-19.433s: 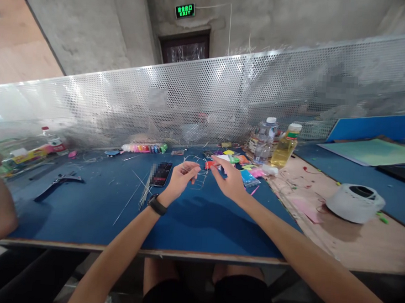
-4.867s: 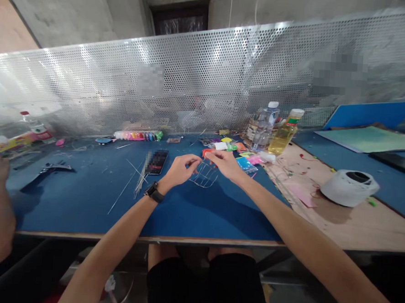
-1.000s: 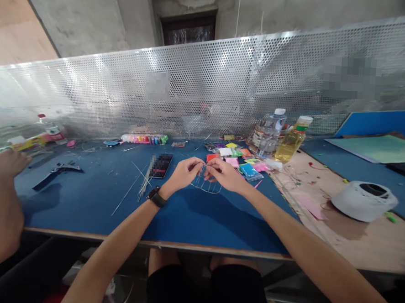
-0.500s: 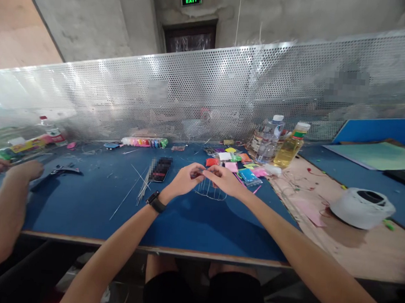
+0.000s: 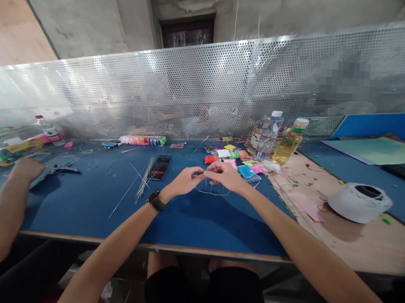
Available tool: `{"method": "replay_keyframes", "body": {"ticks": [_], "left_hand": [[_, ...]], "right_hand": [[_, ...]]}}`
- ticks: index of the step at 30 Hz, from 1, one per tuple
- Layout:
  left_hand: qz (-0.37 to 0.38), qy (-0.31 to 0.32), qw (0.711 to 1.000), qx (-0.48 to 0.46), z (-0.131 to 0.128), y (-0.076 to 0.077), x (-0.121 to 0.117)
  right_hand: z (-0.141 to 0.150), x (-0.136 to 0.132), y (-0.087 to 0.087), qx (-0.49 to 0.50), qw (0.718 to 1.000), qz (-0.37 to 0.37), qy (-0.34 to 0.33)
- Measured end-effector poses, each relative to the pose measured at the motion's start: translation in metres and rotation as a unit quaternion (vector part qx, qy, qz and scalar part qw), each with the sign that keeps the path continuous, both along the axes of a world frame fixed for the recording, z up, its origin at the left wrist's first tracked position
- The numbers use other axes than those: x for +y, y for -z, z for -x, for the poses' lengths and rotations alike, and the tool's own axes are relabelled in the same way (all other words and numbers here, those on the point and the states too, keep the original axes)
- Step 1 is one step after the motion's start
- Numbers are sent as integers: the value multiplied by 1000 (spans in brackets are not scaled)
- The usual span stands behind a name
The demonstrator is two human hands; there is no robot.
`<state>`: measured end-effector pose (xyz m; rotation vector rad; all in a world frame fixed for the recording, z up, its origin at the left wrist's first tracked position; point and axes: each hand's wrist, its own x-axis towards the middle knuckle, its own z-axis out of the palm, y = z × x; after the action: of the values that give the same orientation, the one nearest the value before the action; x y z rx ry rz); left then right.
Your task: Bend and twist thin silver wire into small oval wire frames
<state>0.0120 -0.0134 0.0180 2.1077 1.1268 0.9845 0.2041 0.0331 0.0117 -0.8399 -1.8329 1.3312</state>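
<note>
My left hand [image 5: 186,181] and my right hand [image 5: 225,176] meet over the blue table, fingertips pinched close together. Between them they hold a wire frame [image 5: 213,193], thin and silvery, with a curved lower rim hanging below the fingers. Its upper part is hidden by my fingers. Left of my left hand lies a dark phone [image 5: 161,167], partly blurred out. Beside the phone rests a bundle of thin metal wires [image 5: 141,187], with a few loose ones crossing it. Packets of coloured clay [image 5: 247,173] lie just behind my right hand.
A clear bottle [image 5: 269,136] and a bottle of yellow liquid [image 5: 290,142] stand at the back right. A white rounded object [image 5: 359,202] sits on the bare wood. At the left, a co-worker's hand [image 5: 28,170] is near a dark curved piece [image 5: 55,170]. A perforated metal screen [image 5: 116,100] runs behind.
The view has tilted slightly downward. My fingers have shifted on the wire frame, and its rim now hangs at a slightly different angle. The co-worker's other hand has gone out of sight.
</note>
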Motion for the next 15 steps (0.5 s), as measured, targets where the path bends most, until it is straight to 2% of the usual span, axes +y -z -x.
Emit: {"method": "replay_keyframes", "body": {"ticks": [5, 8, 12, 15], "left_hand": [[1, 1, 1000, 2, -1, -1, 0], [17, -16, 999, -26, 0, 4, 4], [51, -22, 998, -37, 1, 10, 10], [113, -4, 990, -82, 2, 13, 12]], "right_hand": [[-1, 3, 3, 8, 1000, -6, -8], [-2, 4, 5, -18, 998, -59, 12], [-2, 3, 6, -59, 987, -142, 40], [-1, 3, 6, -43, 990, -133, 29]]}}
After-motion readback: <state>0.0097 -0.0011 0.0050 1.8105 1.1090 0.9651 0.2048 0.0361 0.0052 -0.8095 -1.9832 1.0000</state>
